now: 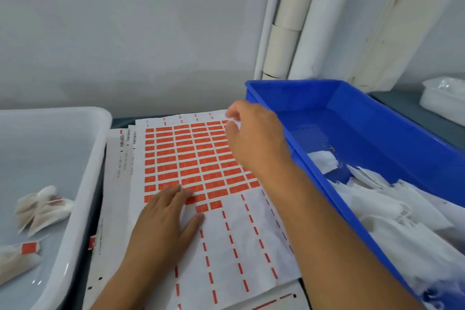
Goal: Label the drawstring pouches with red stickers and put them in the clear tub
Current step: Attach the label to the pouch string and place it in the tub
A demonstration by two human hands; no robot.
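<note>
Pale wall behind, dark worktop below, nearly covered by a stack of sticker sheets (201, 171). Centre of the view taken by the top sheet, its red stickers (191, 156) in a grid with the near rows already peeled away. Clear tub (83, 158) at nine o'clock, holding a few labelled drawstring pouches (42, 209), one more with its red tag at eight o'clock. Blue bin (377, 133) at three o'clock, with unlabelled white pouches (402, 221) heaped toward four o'clock.

Risks, judged from this layout: a sticker tearing or curling onto itself if peeled too fast; the sheet lifting or sliding should the bracing palm ease off; two stickers coming away together where rows sit tight; a label landing crooked on soft fabric with nothing firm beneath it. Also possible: a sleeve or forearm dragging pouches out over the bin's near rim.

Left hand (166, 224) flat and spread, fingers straight, pressing the sheet down at six o'clock beside the last partial row, gripping nothing. Right hand (254, 138) raised at one o'clock over the sheet's far corner, just beside the blue bin's rim, fingers curled with tips drawn close around something small and white. Too blurred to say whether a pouch, a scrap of backing, or a sticker. Hands well apart.
</note>
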